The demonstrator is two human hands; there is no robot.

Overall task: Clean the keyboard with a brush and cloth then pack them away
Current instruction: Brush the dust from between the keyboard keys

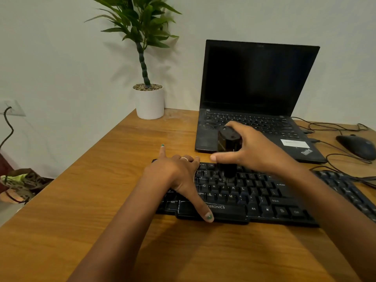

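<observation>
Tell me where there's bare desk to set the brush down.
Bare wood lies left of the keyboard, running back toward the white plant pot, and along the near edge of the desk between the forearms. Right of the laptop is crowded: cables, mouse.

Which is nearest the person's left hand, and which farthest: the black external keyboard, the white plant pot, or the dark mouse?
1. Black external keyboard: directly under the left hand.
2. White plant pot: at the desk's back edge.
3. Dark mouse: far right.
</observation>
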